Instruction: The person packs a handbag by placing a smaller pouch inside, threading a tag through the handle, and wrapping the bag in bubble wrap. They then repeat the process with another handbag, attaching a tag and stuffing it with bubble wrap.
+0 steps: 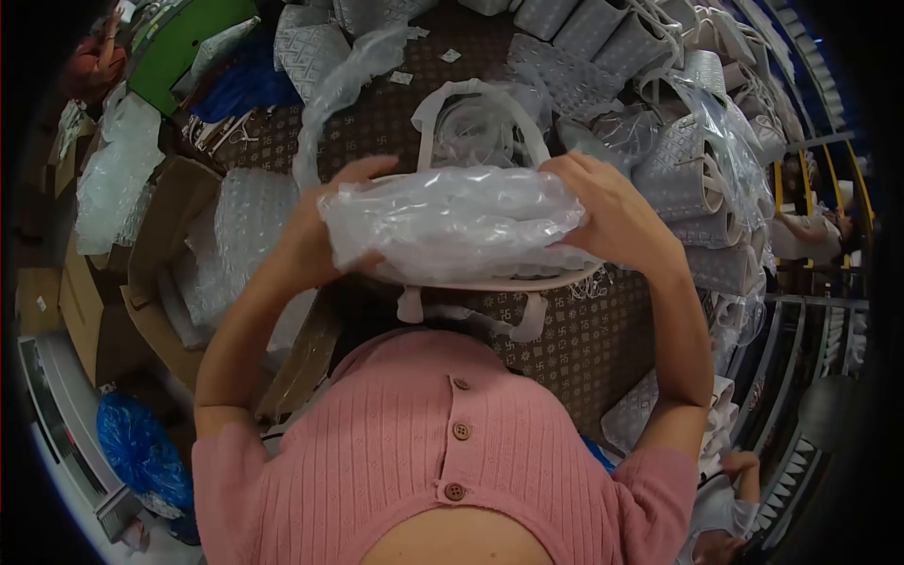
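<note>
A brown cloth with a small repeating pattern (pixel 584 348) is covering the work table. Grey quilted bags (pixel 678 179) are piling up along its far side and spilling toward the right edge, and a few white paper slips (pixel 450 56) are lying among them. To the left, flattened cardboard cartons (pixel 141 282) are leaning against one another, with sheets of bubble wrap (pixel 245 217) draping over them. A blue plastic sack (pixel 141 452) is sitting low on the pale floor beside them. A green board (pixel 179 47) is resting at the far left corner. On the right, metal racks (pixel 819 330) are running along the aisle, where a co-worker in white (pixel 810 235) is working. Even light is falling over everything.
</note>
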`<state>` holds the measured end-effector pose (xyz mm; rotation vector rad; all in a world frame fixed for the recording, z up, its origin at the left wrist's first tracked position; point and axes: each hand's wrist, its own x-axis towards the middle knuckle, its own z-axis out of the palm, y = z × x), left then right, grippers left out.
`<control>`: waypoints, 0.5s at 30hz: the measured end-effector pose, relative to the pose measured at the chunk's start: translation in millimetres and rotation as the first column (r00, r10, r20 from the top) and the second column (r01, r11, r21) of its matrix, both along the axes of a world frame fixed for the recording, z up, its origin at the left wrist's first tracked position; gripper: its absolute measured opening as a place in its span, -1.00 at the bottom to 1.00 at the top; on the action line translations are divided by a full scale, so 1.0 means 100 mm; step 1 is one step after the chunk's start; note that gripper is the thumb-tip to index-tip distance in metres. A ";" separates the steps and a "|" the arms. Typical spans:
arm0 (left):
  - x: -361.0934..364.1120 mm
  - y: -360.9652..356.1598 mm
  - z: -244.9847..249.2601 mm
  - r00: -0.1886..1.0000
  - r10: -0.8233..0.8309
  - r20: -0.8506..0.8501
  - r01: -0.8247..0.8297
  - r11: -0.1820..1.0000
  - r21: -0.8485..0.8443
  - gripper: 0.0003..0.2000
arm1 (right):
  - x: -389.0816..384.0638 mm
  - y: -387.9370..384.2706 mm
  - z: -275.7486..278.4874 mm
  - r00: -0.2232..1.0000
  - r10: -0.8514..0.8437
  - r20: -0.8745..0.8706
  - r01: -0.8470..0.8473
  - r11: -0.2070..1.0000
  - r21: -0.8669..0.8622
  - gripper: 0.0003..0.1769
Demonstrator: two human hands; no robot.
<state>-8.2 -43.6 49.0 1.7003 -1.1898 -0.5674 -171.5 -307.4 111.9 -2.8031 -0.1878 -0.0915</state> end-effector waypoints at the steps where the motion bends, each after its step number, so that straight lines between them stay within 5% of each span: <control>1: -0.02 0.00 -0.17 0.999 0.002 -0.049 -0.004 0.999 -0.050 -0.46 | -0.04 0.01 0.01 1.000 0.003 0.005 -0.003 1.000 0.000 -0.33; 3: -0.08 -0.05 -0.31 0.991 -0.057 -0.117 0.061 0.998 0.029 -0.50 | -0.15 0.01 0.01 0.969 -0.006 -0.246 0.040 0.990 0.133 -0.31; 5: -0.09 -0.10 -0.32 0.972 -0.119 -0.202 0.144 0.983 0.113 -0.54 | -0.14 0.11 -0.24 0.969 -0.002 -0.246 0.022 0.997 0.076 -0.41; 7: 0.02 -0.16 -0.18 0.954 -0.301 -0.007 0.293 0.922 0.252 -0.49 | -0.13 0.21 -0.59 0.982 0.030 -0.186 -0.071 0.974 -0.216 -0.48; 8: 0.10 -0.21 -0.07 0.912 -0.400 0.093 0.353 0.879 0.322 -0.46 | -0.15 0.21 -0.70 0.983 0.015 -0.181 -0.055 0.974 -0.219 -0.48; 9: 0.16 -0.22 0.07 0.904 -0.416 0.102 0.366 0.874 0.321 -0.46 | -0.18 0.21 -0.78 0.980 -0.005 -0.200 -0.036 0.978 -0.204 -0.54; 11: 0.24 -0.18 0.40 0.904 -0.426 0.037 0.426 0.905 0.015 -0.37 | -0.18 0.21 -0.78 0.975 -0.052 -0.217 0.013 0.983 -0.181 -0.60; 15: -0.11 -0.40 0.09 0.815 -0.502 0.289 0.306 0.797 0.521 -0.31 | -0.07 0.26 -0.69 0.980 -0.034 -0.194 -0.006 0.979 -0.203 -0.77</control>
